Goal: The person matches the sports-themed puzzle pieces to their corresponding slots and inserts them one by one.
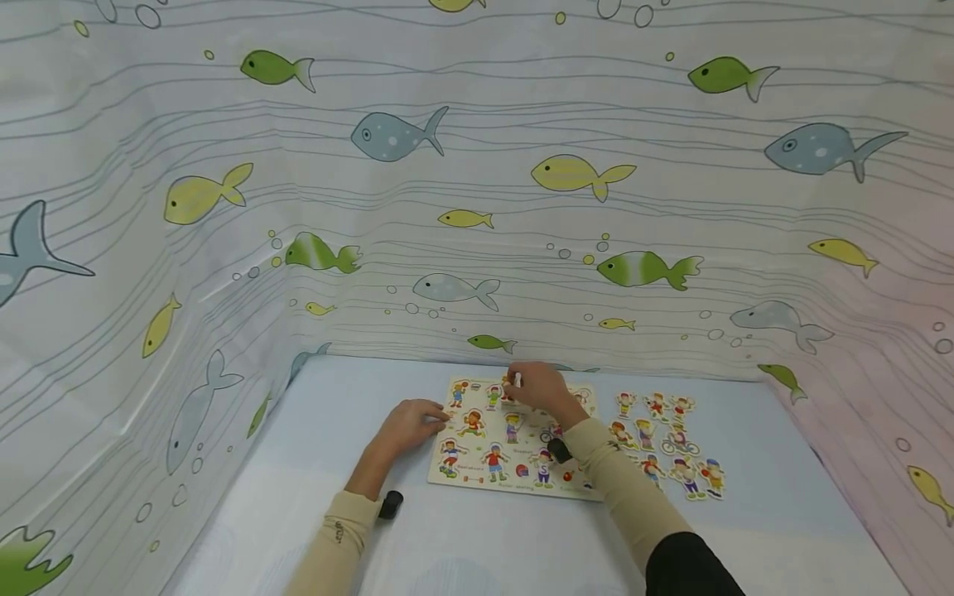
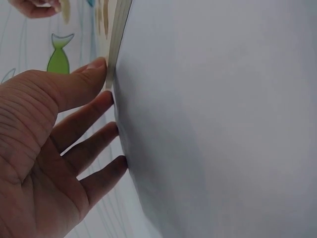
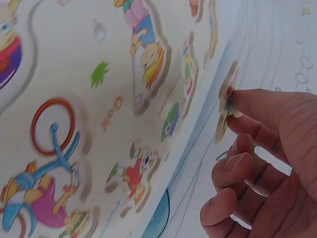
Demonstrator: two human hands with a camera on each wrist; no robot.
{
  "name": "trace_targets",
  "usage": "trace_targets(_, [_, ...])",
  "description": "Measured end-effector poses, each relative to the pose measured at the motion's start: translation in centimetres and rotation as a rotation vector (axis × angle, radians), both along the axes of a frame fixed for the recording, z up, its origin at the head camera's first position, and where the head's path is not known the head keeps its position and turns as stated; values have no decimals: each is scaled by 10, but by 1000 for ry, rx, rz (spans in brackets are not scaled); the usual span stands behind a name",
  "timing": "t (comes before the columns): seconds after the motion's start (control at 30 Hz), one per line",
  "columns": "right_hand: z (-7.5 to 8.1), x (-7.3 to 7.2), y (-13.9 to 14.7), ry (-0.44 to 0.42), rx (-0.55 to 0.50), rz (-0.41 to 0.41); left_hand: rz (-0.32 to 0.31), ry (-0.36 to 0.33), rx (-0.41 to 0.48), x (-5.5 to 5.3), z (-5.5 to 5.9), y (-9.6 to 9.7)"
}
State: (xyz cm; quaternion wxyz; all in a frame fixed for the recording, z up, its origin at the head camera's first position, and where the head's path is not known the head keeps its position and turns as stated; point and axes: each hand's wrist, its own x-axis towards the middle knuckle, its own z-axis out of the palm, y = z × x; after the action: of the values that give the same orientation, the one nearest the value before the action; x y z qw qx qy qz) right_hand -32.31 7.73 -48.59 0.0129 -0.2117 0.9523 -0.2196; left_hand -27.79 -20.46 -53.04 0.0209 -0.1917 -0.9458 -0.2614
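Note:
A light wooden picture puzzle board (image 1: 473, 451) with sports figures in cut-out shapes lies on the table. My left hand (image 1: 410, 426) is at its left edge; in the left wrist view the thumb (image 2: 91, 79) touches the board's side and the other fingers reach down to the table surface. Over the board's far part, my right hand (image 1: 540, 387) pinches a thin wooden puzzle piece (image 3: 225, 106) between thumb and index finger. That piece is edge-on and raised off the board in the right wrist view, so its picture is mostly hidden.
Several loose puzzle pieces (image 1: 644, 434) with figures lie to the right of the board. The pale table (image 1: 477, 546) is enclosed at the back and sides by a fish-patterned sheet (image 1: 477, 190).

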Motion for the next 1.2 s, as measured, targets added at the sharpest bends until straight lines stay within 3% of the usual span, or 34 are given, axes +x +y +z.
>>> trace_targets(0.53, [-4, -9, -41, -13, 59, 8, 53, -50, -12, 1, 1, 0])
trace_targets(0.8, [-5, -12, -59, -4, 64, 1, 18, -50, 15, 0, 1, 1])
trace_targets(1.2, [-6, -12, -82, -30, 26, 20, 27, -31, 17, -1, -1, 0])
